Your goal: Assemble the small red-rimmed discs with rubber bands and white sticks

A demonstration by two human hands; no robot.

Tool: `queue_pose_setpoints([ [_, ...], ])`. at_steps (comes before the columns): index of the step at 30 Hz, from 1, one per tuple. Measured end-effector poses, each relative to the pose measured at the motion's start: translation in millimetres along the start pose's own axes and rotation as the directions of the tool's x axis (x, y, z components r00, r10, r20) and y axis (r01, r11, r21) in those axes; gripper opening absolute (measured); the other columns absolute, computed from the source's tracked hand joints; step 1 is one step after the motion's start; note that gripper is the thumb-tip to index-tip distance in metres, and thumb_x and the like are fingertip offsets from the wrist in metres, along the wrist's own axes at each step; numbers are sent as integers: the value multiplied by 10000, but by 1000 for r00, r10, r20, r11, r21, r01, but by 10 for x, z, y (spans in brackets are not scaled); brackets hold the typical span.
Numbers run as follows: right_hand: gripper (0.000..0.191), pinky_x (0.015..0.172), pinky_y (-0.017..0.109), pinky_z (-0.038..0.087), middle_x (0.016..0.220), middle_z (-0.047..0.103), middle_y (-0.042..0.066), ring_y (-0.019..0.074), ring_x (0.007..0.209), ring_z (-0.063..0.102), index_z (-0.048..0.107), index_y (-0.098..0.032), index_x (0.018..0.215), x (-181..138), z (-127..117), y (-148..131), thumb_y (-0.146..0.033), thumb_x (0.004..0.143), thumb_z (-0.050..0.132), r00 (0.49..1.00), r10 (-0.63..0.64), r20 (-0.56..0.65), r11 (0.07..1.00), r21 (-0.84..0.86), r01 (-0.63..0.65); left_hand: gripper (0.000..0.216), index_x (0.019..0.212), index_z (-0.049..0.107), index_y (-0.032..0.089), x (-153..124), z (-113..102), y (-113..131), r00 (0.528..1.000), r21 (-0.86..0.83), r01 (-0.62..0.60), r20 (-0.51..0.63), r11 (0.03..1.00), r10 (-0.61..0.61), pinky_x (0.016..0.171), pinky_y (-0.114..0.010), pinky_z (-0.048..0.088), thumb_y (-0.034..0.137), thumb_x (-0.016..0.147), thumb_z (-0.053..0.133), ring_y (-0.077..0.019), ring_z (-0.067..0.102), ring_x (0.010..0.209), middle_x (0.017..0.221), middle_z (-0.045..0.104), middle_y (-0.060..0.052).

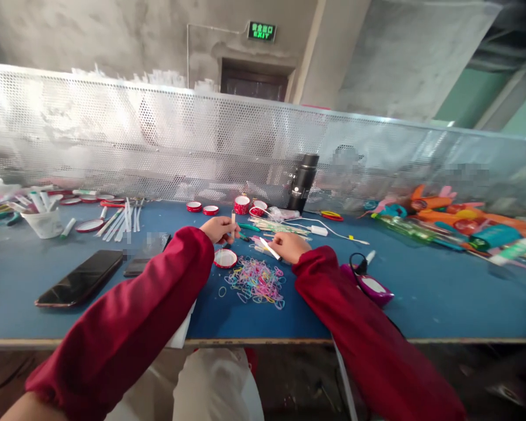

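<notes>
My left hand (219, 229) is closed, pinching a short pale flat stick (233, 218) upright between thumb and fingers. My right hand (291, 247) grips a slim white pen-like tool (269, 249) with a dark lower end; its exact kind is too small to tell. Between and below the hands lies a loose pile of coloured rubber bands (258, 282). A round red-rimmed lid (225, 258) sits just under my left hand. Beyond the hands are a bundle of thin pale sticks (280, 227) and teal-handled pliers (248, 227).
Two phones, one a black phone (81, 278), lie left. A white cup (42, 223) holds markers. Red tins (242, 204), a black cylinder (304, 182) and a white cable (319, 230) stand or lie behind. Rightward are a purple device (376, 290) and colourful toys (442, 210). A perforated metal screen (179, 140) bounds the back.
</notes>
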State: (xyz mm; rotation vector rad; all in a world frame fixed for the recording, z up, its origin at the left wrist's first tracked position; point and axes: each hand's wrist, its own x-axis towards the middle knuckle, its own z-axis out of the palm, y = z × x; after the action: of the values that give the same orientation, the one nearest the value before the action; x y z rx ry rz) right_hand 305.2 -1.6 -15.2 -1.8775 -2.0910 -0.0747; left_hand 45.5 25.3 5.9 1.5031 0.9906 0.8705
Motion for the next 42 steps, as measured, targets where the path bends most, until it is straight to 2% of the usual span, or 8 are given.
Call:
queue_pose_setpoints([
  [9,256,864,320,403,1103,732,86,223,974,623,749,-199,994,130,74,127,-213,915,505,994,-100,-45,988,-122,94,114,819,645,149,-26,28,12,1000,34,6,-17,999,-6,378,-147,327,260,842,642,-76,592,463,747,716,-41],
  [15,159,743,305,401,927,748,73,212,846,603,767,-227,837,158,186,217,-245,862,611,997,-79,-2,985,-157,78,104,828,641,141,-43,33,14,999,53,-27,-21,998,28,385,-149,319,222,867,588,-67,581,460,766,712,-43],
  [25,159,770,355,407,978,742,81,248,893,631,734,-245,919,103,127,118,-325,844,619,991,121,-50,981,-149,-127,122,837,629,129,-44,33,28,1000,49,-2,-26,999,3,385,-159,308,189,898,542,-62,573,458,756,699,-40],
  [28,218,872,405,406,1050,737,83,289,1019,627,727,-255,1017,105,55,125,-296,840,607,971,197,-133,976,-70,-207,120,842,604,127,-48,36,47,1000,50,9,-16,999,-8,388,-164,297,200,910,535,-59,560,445,747,699,-37],
  [30,223,913,417,408,1047,737,83,291,1051,622,729,-241,1009,121,4,150,-274,839,588,938,272,-215,956,171,-238,122,841,575,129,-58,50,69,1000,38,15,-6,999,-15,387,-167,289,207,920,525,-60,552,435,730,697,-33],
  [34,170,785,351,501,891,739,63,215,826,666,693,-205,811,169,-40,185,-329,829,578,917,353,-186,633,769,-88,134,839,536,131,-94,88,121,1000,20,2,15,1000,-2,388,-173,284,184,945,473,-59,533,414,681,682,-23],
  [39,121,522,243,490,829,709,15,132,639,630,669,-218,858,166,-51,128,-284,759,685,957,287,-42,217,976,-22,105,860,536,134,-115,105,132,1000,15,-7,9,1000,7,392,-179,289,178,941,485,-54,493,390,628,650,-2],
  [42,157,520,240,487,830,696,-1,130,672,644,673,-232,899,154,-147,71,-191,749,700,978,163,128,-42,992,-123,65,901,550,136,-99,104,102,1000,11,-4,-7,1000,4,397,-177,294,180,928,511,-54,491,394,632,646,4],
])
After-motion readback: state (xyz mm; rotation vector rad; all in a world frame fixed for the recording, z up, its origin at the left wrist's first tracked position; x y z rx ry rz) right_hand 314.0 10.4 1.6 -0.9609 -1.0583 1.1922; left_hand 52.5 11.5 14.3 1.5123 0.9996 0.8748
